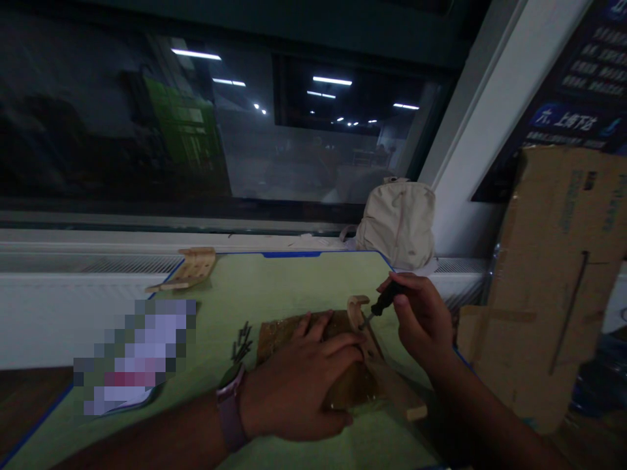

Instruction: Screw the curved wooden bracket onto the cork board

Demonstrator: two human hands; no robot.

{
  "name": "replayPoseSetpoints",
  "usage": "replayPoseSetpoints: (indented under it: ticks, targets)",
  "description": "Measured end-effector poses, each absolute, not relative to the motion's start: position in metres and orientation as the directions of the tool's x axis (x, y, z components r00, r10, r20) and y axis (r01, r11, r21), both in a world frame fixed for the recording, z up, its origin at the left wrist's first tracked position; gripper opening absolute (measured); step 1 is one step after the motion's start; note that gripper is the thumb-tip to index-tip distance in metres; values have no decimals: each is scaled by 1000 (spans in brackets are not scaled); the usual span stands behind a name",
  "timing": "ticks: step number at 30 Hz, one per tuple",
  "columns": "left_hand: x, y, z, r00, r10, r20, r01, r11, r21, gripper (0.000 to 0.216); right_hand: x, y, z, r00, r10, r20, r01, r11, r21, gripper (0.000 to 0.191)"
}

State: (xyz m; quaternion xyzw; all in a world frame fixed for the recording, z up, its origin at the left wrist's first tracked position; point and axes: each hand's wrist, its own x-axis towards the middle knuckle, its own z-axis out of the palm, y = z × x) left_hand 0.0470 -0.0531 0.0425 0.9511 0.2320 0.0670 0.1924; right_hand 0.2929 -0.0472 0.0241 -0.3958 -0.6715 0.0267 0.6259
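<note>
My left hand [298, 382] lies flat on a dark brown wooden panel [279, 339], pressing it down on the green cutting mat [313, 281]. My right hand [421, 320] pinches a small black-handled screwdriver [385, 300], whose metal tip points down at a pale wooden bracket [357, 310] standing at the panel's right side. A pale wooden strip [396, 389] runs toward me from that bracket. Several dark screws [241, 343] lie in a small heap on the mat, left of the panel. A mauve-strapped watch [230, 406] circles my left wrist.
A slotted pale wooden piece [190, 269] rests at the mat's far left corner. A pixelated flat object [134, 356] lies at the left. Behind stand a white sill [88, 264], a cream fabric bag [396, 223] and, at right, a large cardboard sheet [543, 281].
</note>
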Motion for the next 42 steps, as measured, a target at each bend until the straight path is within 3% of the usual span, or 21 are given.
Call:
replayPoseSetpoints:
  ticks: [8,13,17,21,29,32,38,42]
  targets:
    - [47,-53,41,880,472,51,419,-822,387,76,282,-48,30,76,625,777,269,738,-619,18]
    - [46,-53,42,884,462,70,406,-833,375,76,286,-44,27,162,561,812,342,740,-580,20]
    - [47,-52,45,884,467,16,429,-825,367,78,287,-40,28,125,500,857,364,781,-508,19]
    - [48,-52,50,882,471,-32,450,-819,356,78,285,-40,27,87,554,828,278,785,-554,12]
    - [47,-51,49,868,486,-106,491,-804,336,78,273,-43,24,32,678,734,98,729,-678,15]
    - [45,-50,47,869,484,-101,488,-808,331,78,273,-42,25,48,668,743,179,726,-664,15]
    - [45,-51,47,863,492,-114,498,-794,348,77,280,-41,29,18,501,865,419,782,-462,21]
    - [45,-52,47,863,491,-114,497,-790,359,76,280,-40,24,42,542,839,374,770,-517,17]
